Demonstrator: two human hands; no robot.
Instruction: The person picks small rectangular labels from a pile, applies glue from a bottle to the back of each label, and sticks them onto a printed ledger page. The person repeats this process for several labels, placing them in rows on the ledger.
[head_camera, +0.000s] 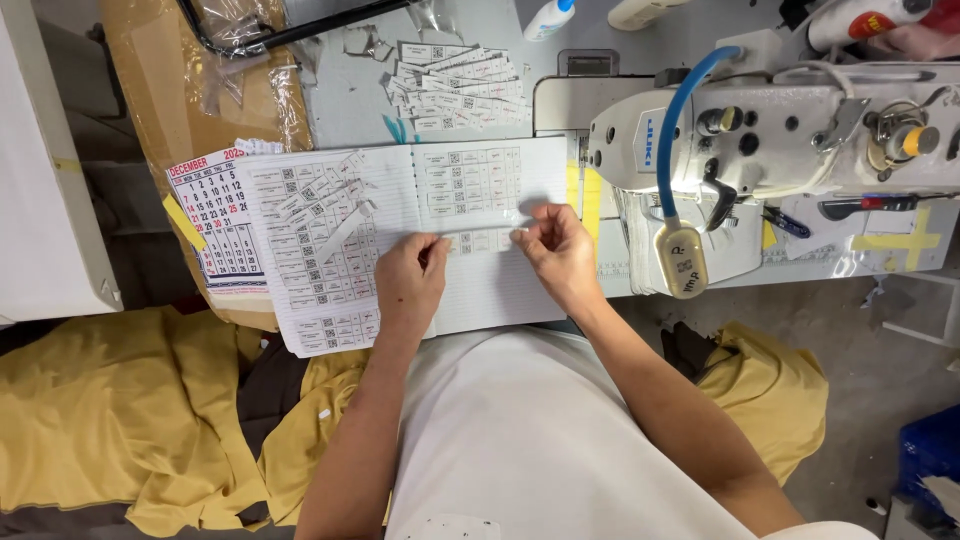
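1. Left hand (410, 280) pinches one end of a strip of small tags (478, 241).
2. Right hand (557, 252) pinches the other end.
3. Strip lies across the open notebook (500, 290) at the desk's near edge, beside the sewing machine (780, 130).
4. Loose tags (460, 85) sit at the far edge.

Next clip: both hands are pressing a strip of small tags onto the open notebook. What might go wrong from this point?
1. The strip of tags, pinched between left hand and right hand, may go down crooked against the rows already on the notebook.
2. The left page's tags lie loose and overlapping; a nudge of the wrist might shift them.
3. The notebook overhangs the table edge onto the lap and may tip.
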